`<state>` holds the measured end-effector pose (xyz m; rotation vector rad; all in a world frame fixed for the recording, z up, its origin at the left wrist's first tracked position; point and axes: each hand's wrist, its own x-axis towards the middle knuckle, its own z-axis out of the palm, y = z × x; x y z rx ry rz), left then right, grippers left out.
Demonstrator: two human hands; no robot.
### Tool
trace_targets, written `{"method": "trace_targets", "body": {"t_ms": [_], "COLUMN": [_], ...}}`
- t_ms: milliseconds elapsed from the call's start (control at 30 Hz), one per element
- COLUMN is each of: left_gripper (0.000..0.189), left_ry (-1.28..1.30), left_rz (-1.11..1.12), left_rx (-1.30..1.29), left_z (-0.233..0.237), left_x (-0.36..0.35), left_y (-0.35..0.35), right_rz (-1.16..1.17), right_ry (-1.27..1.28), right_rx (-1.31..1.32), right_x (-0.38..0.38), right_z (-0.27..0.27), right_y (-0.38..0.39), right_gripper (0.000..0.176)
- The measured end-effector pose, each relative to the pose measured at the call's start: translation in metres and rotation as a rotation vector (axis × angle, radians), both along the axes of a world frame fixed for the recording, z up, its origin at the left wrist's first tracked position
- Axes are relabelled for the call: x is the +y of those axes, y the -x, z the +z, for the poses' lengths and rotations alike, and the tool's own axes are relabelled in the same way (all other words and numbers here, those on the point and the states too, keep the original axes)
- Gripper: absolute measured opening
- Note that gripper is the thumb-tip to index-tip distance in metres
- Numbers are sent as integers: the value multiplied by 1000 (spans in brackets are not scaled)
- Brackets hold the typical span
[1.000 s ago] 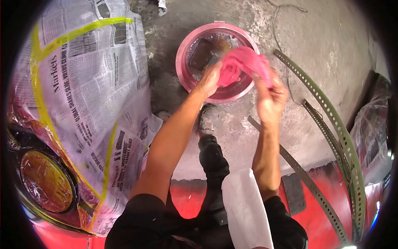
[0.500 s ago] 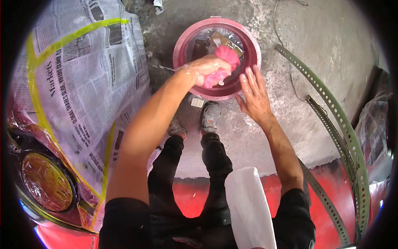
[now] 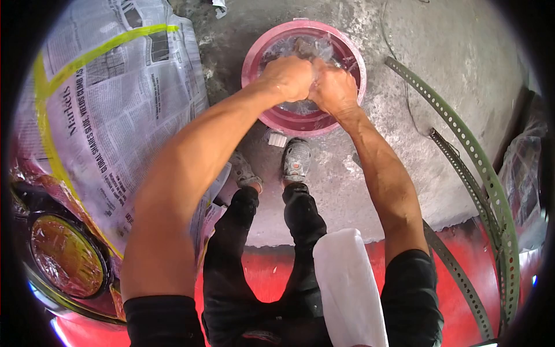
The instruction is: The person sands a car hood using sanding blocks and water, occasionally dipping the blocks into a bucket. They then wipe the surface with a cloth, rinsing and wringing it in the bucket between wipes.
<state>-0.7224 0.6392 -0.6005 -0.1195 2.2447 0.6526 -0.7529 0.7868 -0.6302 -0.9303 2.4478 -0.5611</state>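
Observation:
Over a round pink basin (image 3: 257, 107) on the floor, both my hands are closed and pressed together, knuckles up. My left hand (image 3: 289, 77) is a fist; the pink cloth it held a moment earlier is hidden by the fingers. Right against it, my right hand (image 3: 334, 88) is also curled shut, and what lies inside it does not show. Agitated, splashing water (image 3: 278, 52) fills the basin below the hands. A brownish block-like piece (image 3: 303, 47) shows dimly in the water beyond my knuckles.
Newspaper sheets (image 3: 115, 133) with yellow tape cover a vehicle part at left, beside a film-covered round lamp (image 3: 68, 255). Perforated green metal strips (image 3: 462, 141) curve along the right. A small white block (image 3: 277, 139) lies by the basin, near my shoes (image 3: 296, 161).
My right hand has gone from spread beside the rim to closed against my left. The pink cloth has passed out of sight, and the water is more stirred.

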Motion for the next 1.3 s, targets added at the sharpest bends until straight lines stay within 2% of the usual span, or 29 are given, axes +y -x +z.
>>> {"method": "trace_targets", "body": {"t_ms": [33,100,167,233,267,300,367,400,433,467,500,533,567,633,700,767,800,833,900,933,967,1000,1033,1067,1100,1167,1233,1267,1300], "left_gripper": [16,16,22,36,56,56,63,49,49,44,39,40,40,41,49,52,45,45,34,18,18,14,15,24,23,29,39,50,53], "left_ry": [6,37,14,-138,-243,-239,-790,-1100,-1101,-1201,-1298,-1314,-1405,-1127,-1052,-1143,-1152,-1150,-1192,-1297,-1295,-1377,-1460,-1649,-1610,-1791,-1899,-1953,-2070], "left_rz": [6,-72,-15,319,304,306,428,616,616,724,836,824,1063,1455,1740,1669,1796,1796,1916,1741,1739,1790,1838,1683,1727,1608,1575,1646,1696], "left_rx": [4,215,185,333,298,304,-55,-225,-220,-232,-246,-204,-107,226,193,244,59,67,-18,-19,-12,-44,-76,-92,-162,-284,-287,-343,-585], "left_z": [-4,-18,-12,-11,-2,5,14,8,11,21,27,27,31,15,43,55,65,73,88,101,103,101,98,96,93,118,129,158,154], "left_x": [-2,0,5,3,-4,-13,-26,-31,-27,-23,-22,-17,2,47,72,72,68,67,70,65,66,68,69,56,49,39,64,77,106], "left_y": [-2,-8,-10,-17,-19,-19,-22,-33,-38,-44,-50,-54,-57,-60,-52,-59,-63,-63,-65,-70,-75,-81,-86,-98,-104,-104,-113,-110,-121], "right_rz": [6,-153,-166,-346,-323,-318,-371,-372,-503,-631,-624,-774,-916,-902,-1010,-1033,-927,-817,-816,-652,-489,-421,-419,-398,-489,-778,-645,-575,-495], "right_ry": [6,2,40,-21,117,120,220,217,393,580,588,722,847,845,706,683,585,495,532,513,492,514,522,570,688,917,1019,1050,1038], "right_rx": [4,-184,-262,-957,-892,-889,-961,-957,-1052,-1140,-1140,-925,-697,-721,-224,-257,-198,-138,-164,-130,-96,-274,-275,-516,-779,-1288,-1057,-1004,-1073], "right_x": [-3,-3,3,11,12,15,26,29,31,29,24,18,14,6,-10,-6,-1,4,13,21,29,41,44,44,51,65,72,71,69], "right_z": [-5,-12,-7,10,33,44,63,74,85,93,96,97,96,92,90,99,102,105,111,113,116,116,127,145,155,174,159,151,146], "right_y": [-1,-5,1,10,10,10,7,3,-2,-6,-12,-23,-32,-53,-78,-92,-101,-107,-113,-110,-106,-107,-105,-100,-92,-76,-52,-43,-40], "right_gripper": [42,41,40,38,37,37,41,41,40,38,38,38,39,36,29,28,26,24,26,29,33,41,41,43,45,50,54,55,53]}}
